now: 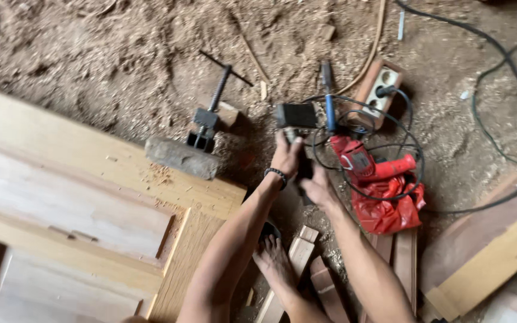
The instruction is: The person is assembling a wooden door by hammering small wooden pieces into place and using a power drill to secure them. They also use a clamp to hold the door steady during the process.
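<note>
My left hand (285, 157) grips a black power tool (295, 117) just below its boxy head, over the sawdust floor. Next to it, my right hand (317, 188) closes on the lower end of the same tool. A dark beaded band circles my left wrist. My bare foot (275, 266) rests on short wood offcuts (301, 251) below the hands. How the fingers sit on the tool's underside is hidden.
A red power tool (367, 164) lies on a red plastic bag (390, 210) amid black cables. A wooden socket box (379, 90) holds a plug. A metal clamp (206, 122) and grey stone (181, 157) sit on the wooden door frame (91, 197). Planks (492, 257) lie right.
</note>
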